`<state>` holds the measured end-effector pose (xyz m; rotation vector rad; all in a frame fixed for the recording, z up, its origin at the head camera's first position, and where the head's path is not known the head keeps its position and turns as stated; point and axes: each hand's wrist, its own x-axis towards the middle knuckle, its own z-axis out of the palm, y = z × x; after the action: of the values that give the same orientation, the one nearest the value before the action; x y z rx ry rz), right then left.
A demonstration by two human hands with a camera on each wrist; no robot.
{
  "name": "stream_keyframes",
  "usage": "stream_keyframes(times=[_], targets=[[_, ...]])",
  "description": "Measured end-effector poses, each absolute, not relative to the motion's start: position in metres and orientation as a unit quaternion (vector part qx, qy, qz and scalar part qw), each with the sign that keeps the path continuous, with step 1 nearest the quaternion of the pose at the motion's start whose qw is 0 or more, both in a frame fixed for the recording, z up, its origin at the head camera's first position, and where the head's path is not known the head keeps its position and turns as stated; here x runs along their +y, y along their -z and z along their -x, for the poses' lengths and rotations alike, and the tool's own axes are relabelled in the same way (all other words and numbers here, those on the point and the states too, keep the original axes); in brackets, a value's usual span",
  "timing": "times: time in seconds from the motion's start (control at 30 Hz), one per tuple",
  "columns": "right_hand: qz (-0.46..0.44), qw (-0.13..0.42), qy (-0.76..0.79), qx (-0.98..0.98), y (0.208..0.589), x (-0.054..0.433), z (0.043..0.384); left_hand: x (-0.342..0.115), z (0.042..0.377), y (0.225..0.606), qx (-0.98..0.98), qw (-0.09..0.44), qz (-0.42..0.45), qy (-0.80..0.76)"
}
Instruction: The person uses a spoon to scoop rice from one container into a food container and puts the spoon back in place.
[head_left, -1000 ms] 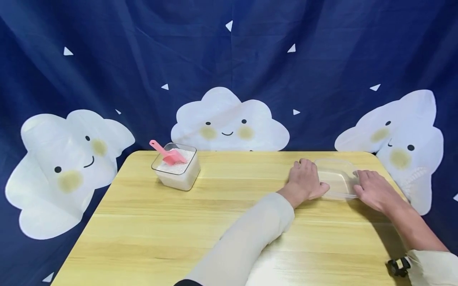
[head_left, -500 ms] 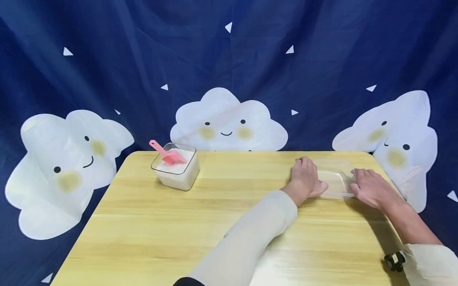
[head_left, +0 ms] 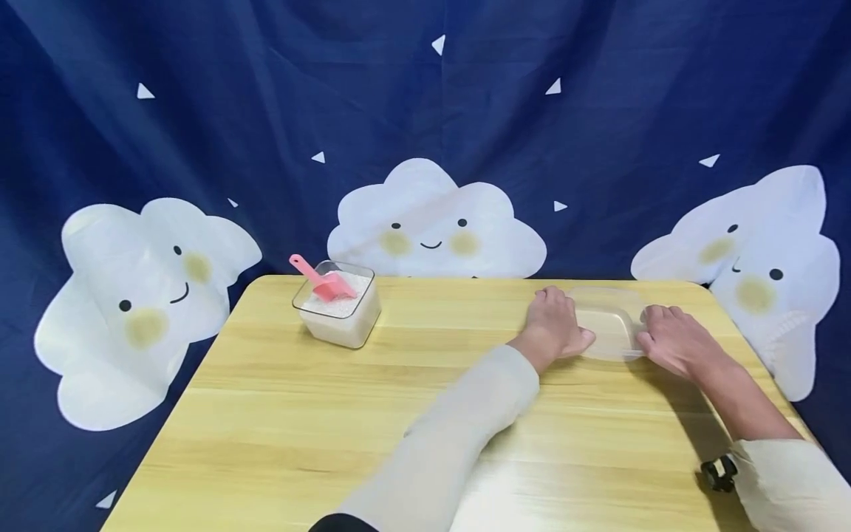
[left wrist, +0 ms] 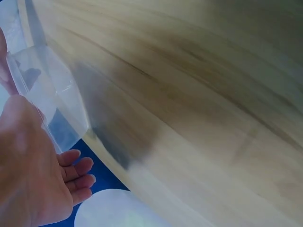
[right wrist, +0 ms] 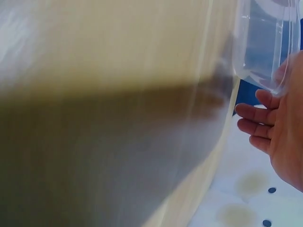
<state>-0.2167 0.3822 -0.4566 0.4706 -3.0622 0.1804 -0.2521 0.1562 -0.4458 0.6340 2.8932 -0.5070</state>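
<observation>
Toward the far right of the table, a clear plastic container (head_left: 606,334) is held between both hands. My left hand (head_left: 553,325) grips its left side, thumb at the near edge. On the opposite side my right hand (head_left: 679,338) holds the container by its right end. The left wrist view shows the see-through container (left wrist: 59,90) beside the left palm, with that hand's fingertips (left wrist: 78,170) bent inward. In the right wrist view the container's rim (right wrist: 289,38) meets the right hand (right wrist: 286,132), whose thumb is mostly hidden behind the plastic.
A square clear tub (head_left: 339,318) of white powder or grains stands at the table's back left, a pink scoop (head_left: 329,284) lying in it. Behind the wooden table (head_left: 279,428) hangs a dark blue curtain (head_left: 372,89) with cloud prints. A small black device (head_left: 719,473) sits at the right wrist.
Both hands and the clear container have shifted a little to the left over the table. The head view has turned slightly; the tub and scoop keep their place on the table.
</observation>
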Motion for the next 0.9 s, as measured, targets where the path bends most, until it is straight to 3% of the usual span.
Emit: stream_keyframes(times=[0.37,0.9], targets=[[-0.154,0.002,-0.06,-0.986,0.453,0.342,0.224,0.111,0.263,0.454,0.965,0.053,-0.228,0.12],[-0.173,-0.002,-0.094,-0.98,0.456,0.289,0.214,0.044,0.241,0.457,0.966,0.021,-0.255,0.043]])
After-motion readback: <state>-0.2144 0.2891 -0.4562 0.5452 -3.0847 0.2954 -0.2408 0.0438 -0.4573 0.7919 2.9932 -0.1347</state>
